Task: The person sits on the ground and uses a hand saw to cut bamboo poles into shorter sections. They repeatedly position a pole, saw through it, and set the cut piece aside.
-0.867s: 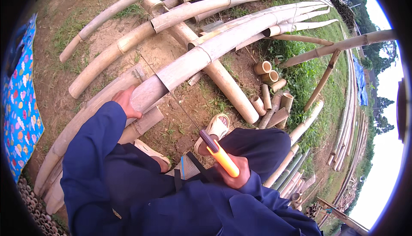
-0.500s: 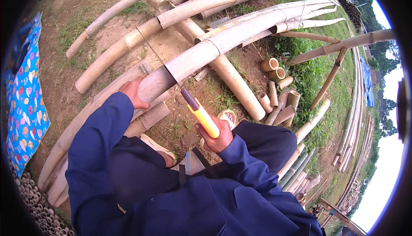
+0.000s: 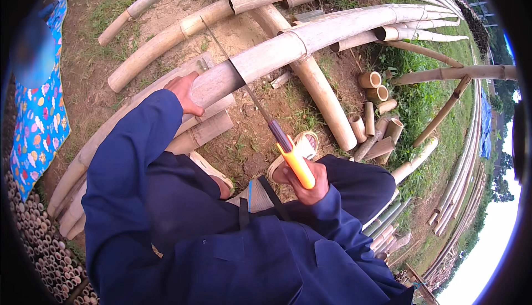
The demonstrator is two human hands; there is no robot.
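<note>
A thick pale bamboo pole [image 3: 271,53] slants across the view from the upper right, its near end in front of me. My left hand [image 3: 185,93] grips that end, thumb on the near side and fingers over the top. My right hand [image 3: 310,183] is closed around the orange handle of a handsaw [image 3: 299,166]. The thin saw blade lies across the pole in a dark cut, a little to the right of my left hand. The blade's far tip sticks out beyond the pole. How deep the cut goes is hard to tell.
A bamboo crosspiece [image 3: 324,100] runs under the pole. Other long poles [image 3: 160,50] lie on the far side. Short bamboo pieces [image 3: 370,118] stand and lie at the right. A patterned blue sheet [image 3: 41,127] and stacked cut bamboo [image 3: 44,244] are at the left.
The saw has slid toward me, with my right hand lower and more of the blade showing on the near side. My left hand keeps its grip. The whole view has shifted slightly.
</note>
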